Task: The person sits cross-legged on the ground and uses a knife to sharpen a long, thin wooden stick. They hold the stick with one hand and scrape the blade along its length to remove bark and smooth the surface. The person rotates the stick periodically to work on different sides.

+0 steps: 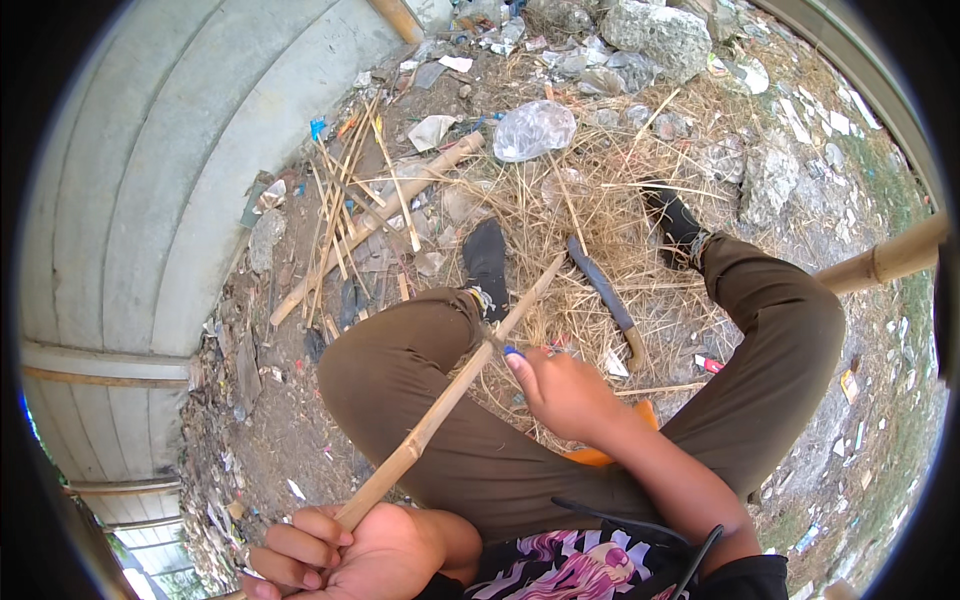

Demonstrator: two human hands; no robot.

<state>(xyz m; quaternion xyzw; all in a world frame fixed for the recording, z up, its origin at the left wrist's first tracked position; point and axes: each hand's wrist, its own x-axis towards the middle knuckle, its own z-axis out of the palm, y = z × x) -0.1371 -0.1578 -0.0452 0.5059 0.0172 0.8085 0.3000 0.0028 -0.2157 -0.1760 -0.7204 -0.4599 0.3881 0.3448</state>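
Observation:
A split bamboo strip [428, 425] runs slantwise from the lower left up across my bent left leg. My left hand [370, 556] is palm up near the lower edge, its fingers curled round the strip's near end. In my right hand [572, 396] is a small knife [512, 351]; a bit of blue handle shows beside the thumb. The blade meets the strip a little below its far end, and the rest of the handle is hidden in the fist. Just past that end, a machete [601, 285] with a dark blade and wooden handle lies on straw.
Thin bamboo sticks [345, 205] are piled at the left beside a thick bamboo pole [378, 230]. A clear plastic bag [534, 131] lies ahead. Rocks [655, 38] and litter cover the far ground. A grey panelled wall [130, 190] rises at left; another bamboo pole [885, 262] juts in at right.

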